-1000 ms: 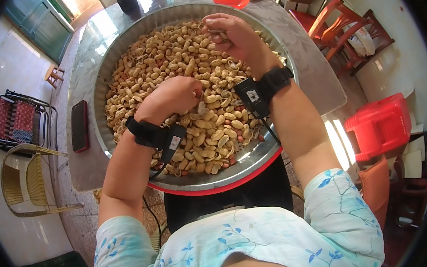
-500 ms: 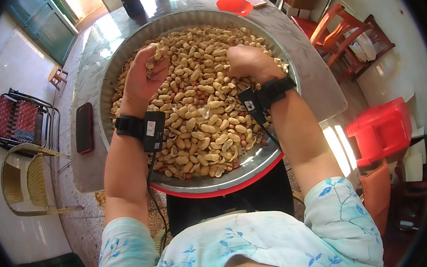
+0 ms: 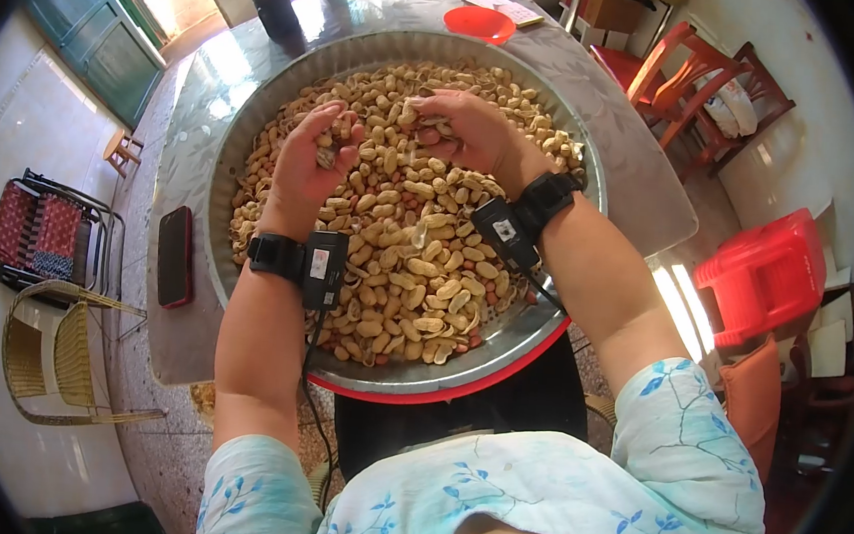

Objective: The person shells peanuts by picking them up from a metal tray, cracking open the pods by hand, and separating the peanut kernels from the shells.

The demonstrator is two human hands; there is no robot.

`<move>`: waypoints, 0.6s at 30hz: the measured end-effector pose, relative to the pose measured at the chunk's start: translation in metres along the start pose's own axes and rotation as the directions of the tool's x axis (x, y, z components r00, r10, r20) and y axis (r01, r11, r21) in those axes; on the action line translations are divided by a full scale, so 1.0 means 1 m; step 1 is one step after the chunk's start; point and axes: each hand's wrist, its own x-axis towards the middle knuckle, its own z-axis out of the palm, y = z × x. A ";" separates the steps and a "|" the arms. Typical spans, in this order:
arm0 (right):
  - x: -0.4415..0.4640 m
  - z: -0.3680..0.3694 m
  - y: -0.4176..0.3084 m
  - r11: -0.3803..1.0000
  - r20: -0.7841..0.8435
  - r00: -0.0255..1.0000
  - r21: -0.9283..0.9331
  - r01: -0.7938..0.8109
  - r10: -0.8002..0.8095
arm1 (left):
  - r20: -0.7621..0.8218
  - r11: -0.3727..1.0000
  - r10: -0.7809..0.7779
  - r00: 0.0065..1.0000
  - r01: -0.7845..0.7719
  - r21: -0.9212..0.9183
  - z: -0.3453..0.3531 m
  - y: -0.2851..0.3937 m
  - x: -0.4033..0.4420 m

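A wide round metal basin [image 3: 223, 241] is heaped with peanuts in their shells [image 3: 417, 266], with some reddish kernels among them. Over the left part of the heap, my left hand [image 3: 313, 158] is curled around several peanuts or shells that show between thumb and fingers. My right hand [image 3: 462, 134] is above the far middle of the heap, its fingers curled round some more peanuts or shells. The two hands are apart, facing each other. Each wrist wears a black strap with a small box.
The basin overlaps a grey table [image 3: 644, 184]. On the table are a phone [image 3: 175, 257] to the left, a dark cup [image 3: 276, 12], a red plate [image 3: 479, 24] and papers at the back. Chairs and red plastic stools [image 3: 762, 273] stand around.
My left hand has moved from the heap's middle to the left and now holds peanuts or shells. My right hand dipped to the heap and has risen slightly with its fingers curled around some.
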 end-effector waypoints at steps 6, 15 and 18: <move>0.002 0.013 0.009 0.991 -0.002 0.999 0.130 0.034 -0.034 | 0.063 0.958 -0.257 0.964 0.245 0.151 0.000 -0.020 0.002; 0.005 0.052 0.033 0.708 -0.015 0.792 -0.461 0.536 -0.610 | 0.155 0.968 -0.236 0.959 0.245 -0.046 0.020 -0.050 0.004; 0.004 0.056 0.033 0.660 0.003 0.758 -0.490 0.570 -0.652 | 0.272 0.960 -0.225 0.936 0.261 -0.102 0.020 -0.047 0.003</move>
